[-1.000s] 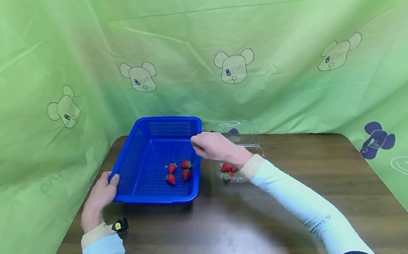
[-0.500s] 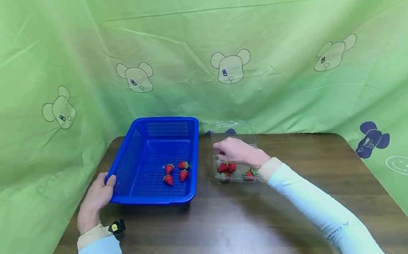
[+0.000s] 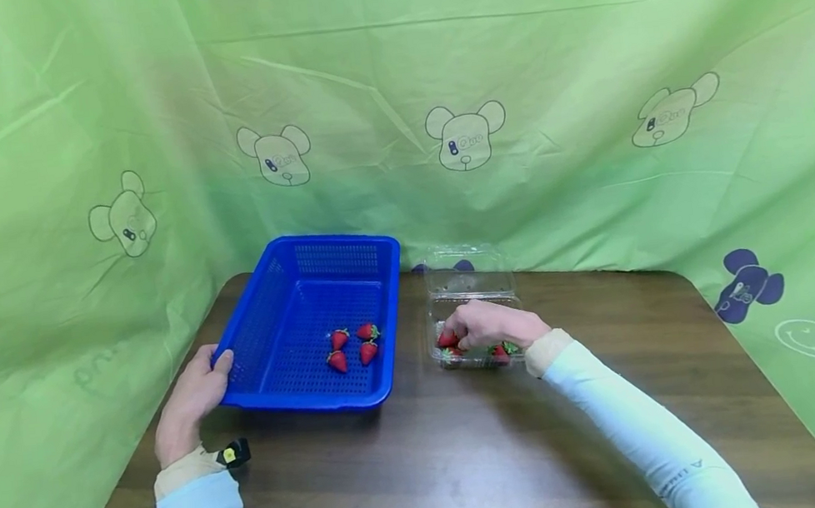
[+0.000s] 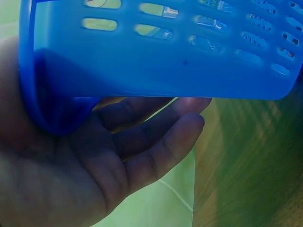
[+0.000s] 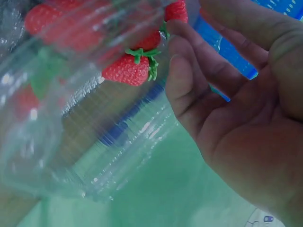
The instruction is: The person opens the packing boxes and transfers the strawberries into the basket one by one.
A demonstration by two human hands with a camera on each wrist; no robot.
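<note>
At the left, a blue perforated plastic basket stands slightly tilted, with several red strawberries on its floor. My left hand grips its near left corner, thumb over the rim; the left wrist view shows the fingers reaching beneath it. To its right sits a clear plastic clamshell holding several more strawberries. My right hand reaches down into it, fingers loosely bent. In the right wrist view its fingertips are right at a strawberry, and blue shows through the gap beside the thumb.
The clamshell's lid is folded back towards the green curtain, which walls the back and both sides. The brown wooden table extends in front of the basket and on the right.
My right hand has moved from the basket's right rim over to the clamshell, then lowered among its strawberries. The left hand keeps its hold on the basket.
</note>
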